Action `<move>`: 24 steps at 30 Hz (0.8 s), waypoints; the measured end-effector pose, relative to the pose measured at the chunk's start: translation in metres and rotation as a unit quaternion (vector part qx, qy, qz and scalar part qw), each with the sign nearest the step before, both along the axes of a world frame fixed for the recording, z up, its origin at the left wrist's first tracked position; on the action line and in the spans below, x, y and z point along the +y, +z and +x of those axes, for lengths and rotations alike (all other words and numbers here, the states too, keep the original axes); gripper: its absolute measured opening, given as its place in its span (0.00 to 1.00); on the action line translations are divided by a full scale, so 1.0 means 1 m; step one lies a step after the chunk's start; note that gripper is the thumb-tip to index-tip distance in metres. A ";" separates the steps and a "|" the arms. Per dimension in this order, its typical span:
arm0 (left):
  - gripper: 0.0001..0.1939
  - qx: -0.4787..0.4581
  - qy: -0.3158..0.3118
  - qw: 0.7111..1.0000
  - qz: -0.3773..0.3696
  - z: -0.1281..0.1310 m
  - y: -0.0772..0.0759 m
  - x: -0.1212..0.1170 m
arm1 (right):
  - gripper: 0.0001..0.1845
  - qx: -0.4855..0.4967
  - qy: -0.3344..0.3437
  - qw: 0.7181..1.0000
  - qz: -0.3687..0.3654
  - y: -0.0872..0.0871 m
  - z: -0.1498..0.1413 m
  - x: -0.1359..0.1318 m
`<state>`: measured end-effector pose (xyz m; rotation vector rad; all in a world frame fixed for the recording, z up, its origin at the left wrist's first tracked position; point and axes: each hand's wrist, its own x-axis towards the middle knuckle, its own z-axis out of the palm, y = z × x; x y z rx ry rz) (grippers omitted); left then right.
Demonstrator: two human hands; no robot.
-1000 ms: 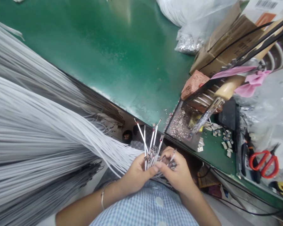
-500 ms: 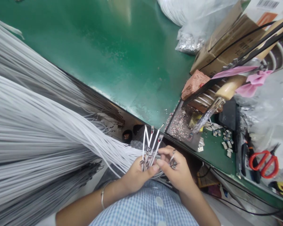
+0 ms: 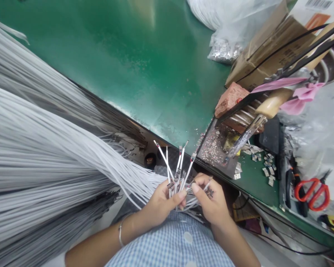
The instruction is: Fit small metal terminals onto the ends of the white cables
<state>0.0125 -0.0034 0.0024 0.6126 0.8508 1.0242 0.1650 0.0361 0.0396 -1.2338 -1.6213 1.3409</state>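
Note:
In the head view my left hand is closed round a bunch of white cables, just in front of the checked blue garment. Their ends fan upward, several tipped with small metal connectors and bits of red wire. Close beside it, my right hand is closed too, thumb and forefinger pinching a cable end, with more metal-tipped ends held in its curled fingers. From the left a thick bundle of white cables runs to the hands. Some of the cable ends are hidden behind my fingers.
Beyond the hands lies a green tabletop. At right are a soldering iron, a pinkish block, loose metal connectors and red-handled scissors. A cardboard box and a plastic bag stand behind.
The cable ends in my left hand have spread wider, one now leaning left. My right hand has shifted slightly right, drawing its pinched fingers a little away from the left.

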 end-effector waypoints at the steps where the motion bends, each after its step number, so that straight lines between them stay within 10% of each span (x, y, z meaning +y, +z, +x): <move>1: 0.20 -0.003 -0.003 1.000 -0.001 0.000 0.001 0.001 | 0.13 0.003 0.000 1.000 -0.004 0.000 0.000 0.000; 14: 0.17 -0.021 -0.006 1.000 -0.022 0.004 -0.003 -0.003 | 0.02 0.004 -0.021 0.999 0.031 -0.004 0.000 -0.001; 24: 0.18 0.031 -0.001 0.999 -0.010 0.002 -0.006 -0.005 | 0.11 -0.030 -0.020 0.998 0.042 0.003 0.000 0.002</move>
